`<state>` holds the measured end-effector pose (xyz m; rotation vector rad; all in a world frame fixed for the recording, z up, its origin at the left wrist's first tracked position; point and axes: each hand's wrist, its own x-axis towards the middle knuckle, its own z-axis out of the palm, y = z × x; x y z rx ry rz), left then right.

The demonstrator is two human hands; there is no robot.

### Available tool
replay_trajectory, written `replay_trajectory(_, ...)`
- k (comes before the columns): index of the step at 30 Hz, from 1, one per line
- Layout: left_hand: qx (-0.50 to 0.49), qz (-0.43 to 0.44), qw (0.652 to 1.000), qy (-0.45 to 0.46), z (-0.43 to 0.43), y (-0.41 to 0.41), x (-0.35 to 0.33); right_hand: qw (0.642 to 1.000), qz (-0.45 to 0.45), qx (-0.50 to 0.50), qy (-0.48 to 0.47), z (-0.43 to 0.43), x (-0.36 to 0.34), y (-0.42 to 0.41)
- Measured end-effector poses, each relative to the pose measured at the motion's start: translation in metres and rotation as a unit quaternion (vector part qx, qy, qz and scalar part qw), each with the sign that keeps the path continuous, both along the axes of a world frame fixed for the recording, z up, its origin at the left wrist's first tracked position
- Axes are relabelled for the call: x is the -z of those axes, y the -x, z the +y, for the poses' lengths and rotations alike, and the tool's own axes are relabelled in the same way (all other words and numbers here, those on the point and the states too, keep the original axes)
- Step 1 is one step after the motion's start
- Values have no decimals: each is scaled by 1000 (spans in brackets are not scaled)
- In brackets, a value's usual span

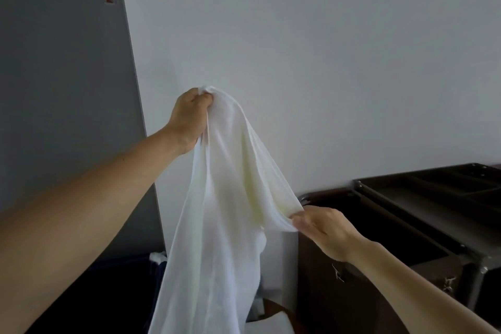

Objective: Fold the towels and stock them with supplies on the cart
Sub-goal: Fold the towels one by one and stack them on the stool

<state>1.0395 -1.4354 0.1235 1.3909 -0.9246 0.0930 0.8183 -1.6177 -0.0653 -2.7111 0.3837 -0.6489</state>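
Observation:
A white towel (225, 198) hangs unfolded in the air in front of the wall. My left hand (188, 119) is raised high and grips the towel's top edge in a fist. Lower and to the right, my right hand (322, 230) pinches another part of the towel's edge, just in front of the dark cart (423, 214). The cloth drapes between the two hands and falls past the bottom of the view. The cart's top tray shows dark compartments.
A white wall fills the background, with a grey panel (62, 89) bearing a small sticker at the left. More white cloth (158, 257) lies in a dark bin at the lower left, and white fabric (271, 324) shows below the towel.

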Motion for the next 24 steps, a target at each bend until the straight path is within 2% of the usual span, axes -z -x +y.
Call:
replay_trajectory(4,-2,11,1000,-7,16,-18,6,982,120,13,143,9,-11,-7)
replay_trajectory(7,-45,-31,998,-35,35,-39,13,964,102,113,217,-3,-45,-13)
replay_trajectory(9,-86,-83,991,-67,56,-60,17,969,50,158,182,-17,-84,-4)
replay_trajectory(11,-119,-158,970,-143,76,-78,21,977,2,166,134,-26,-118,2)
replay_trajectory(14,-190,-226,920,-258,100,-98,32,988,20,126,88,-16,-146,-7)
replay_trajectory(16,-199,-228,905,-301,112,-106,42,991,16,111,74,-11,-158,-14)
replay_trajectory(19,-170,-164,931,-277,128,-110,51,991,-35,107,78,-7,-170,-25)
replay_trajectory(22,-158,-148,946,-239,136,-112,54,992,-36,102,66,-2,-169,-33)
replay_trajectory(24,-108,-73,974,-183,133,-111,53,988,-99,108,49,-1,-172,-32)
